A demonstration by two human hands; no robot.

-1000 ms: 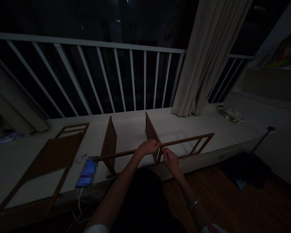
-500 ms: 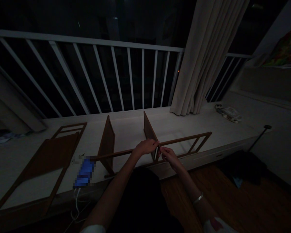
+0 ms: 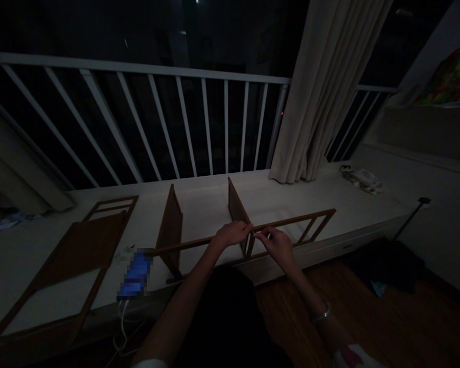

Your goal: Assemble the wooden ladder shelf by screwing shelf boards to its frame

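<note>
Left hand [image 3: 233,234] gripping the top rail of the wooden frame [image 3: 295,219] by the right upright panel [image 3: 235,205], right hand [image 3: 279,244] pinching closed just right of it, all sitting on the white counter [image 3: 207,197].

The frame [image 3: 291,221] is brown wood, smooth with a matt finish, and the upright panels [image 3: 171,225] fixed to it are the same wood. Under it, the desk [image 3: 207,197] is pale and matt. Behind the frame, the railing [image 3: 226,125] looks like white-painted metal. The curtain [image 3: 322,87] to its right is soft, folded cloth. The floor [image 3: 368,317] below the frame is dark wood with a faint sheen. A bracelet [image 3: 324,313] nearby gleams like metal.
</note>
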